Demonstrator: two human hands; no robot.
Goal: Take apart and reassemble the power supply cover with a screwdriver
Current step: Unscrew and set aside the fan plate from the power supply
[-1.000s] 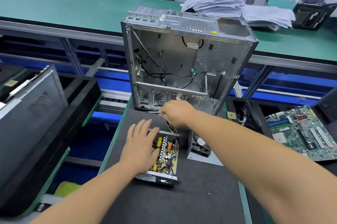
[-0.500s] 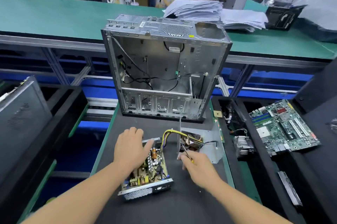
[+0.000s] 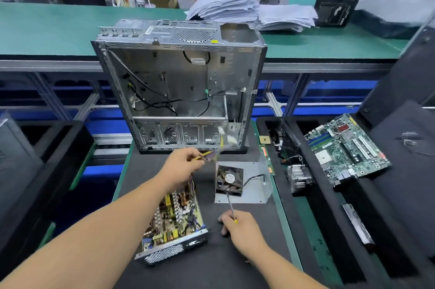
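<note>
Above the supply [image 3: 175, 220], cables [image 3: 213, 153] now lifted.

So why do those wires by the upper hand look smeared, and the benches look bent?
Head view: the wires held in the left hand are streaked by motion blur; the wide-angle lens bows the green bench; the circuit board stays sharp.

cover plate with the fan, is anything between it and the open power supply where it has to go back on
The cable bundle the left hand grips rises from the power supply toward the cover plate. Otherwise only bare mat separates them. The right hand holds the screwdriver just below the plate.
</note>
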